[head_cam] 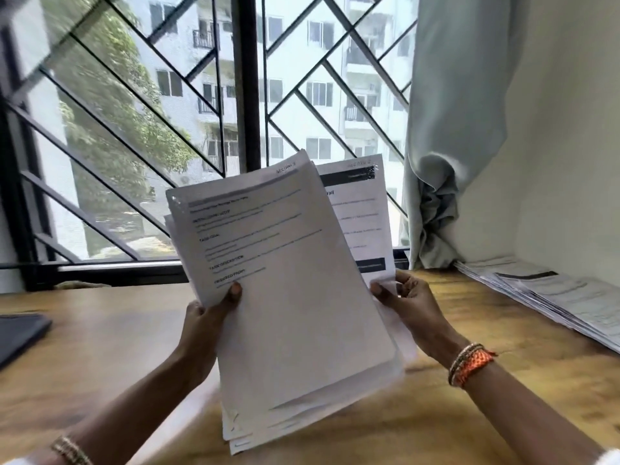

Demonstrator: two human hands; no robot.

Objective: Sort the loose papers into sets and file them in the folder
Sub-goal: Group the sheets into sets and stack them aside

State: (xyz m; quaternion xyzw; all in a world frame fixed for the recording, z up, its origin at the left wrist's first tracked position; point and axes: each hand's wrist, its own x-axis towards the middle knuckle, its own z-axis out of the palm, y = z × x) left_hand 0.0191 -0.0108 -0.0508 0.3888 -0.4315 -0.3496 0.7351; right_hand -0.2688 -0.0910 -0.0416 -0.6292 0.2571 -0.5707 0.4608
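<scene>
A wooden bench (117, 347) stands under a barred window (245, 95) with a pale curtain (453, 129) at its right. The left hand (204, 327) clasps a stack of printed papers (288, 297) by its left edge, thumb on top, raised above the bench; the right hand (409, 303) pinches a single sheet (362, 213) behind it. More papers (553, 300) lie fanned along the right wall, and a dark folder (20, 333) rests at the far left.

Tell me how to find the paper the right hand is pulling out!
Start at the big window with the slanted bars, then look down to the stack of papers held up over the wooden table. Behind that stack, on its right side, one sheet sticks out, pinched at its bottom corner by the right hand. Only it has a dark band across its top.
</scene>
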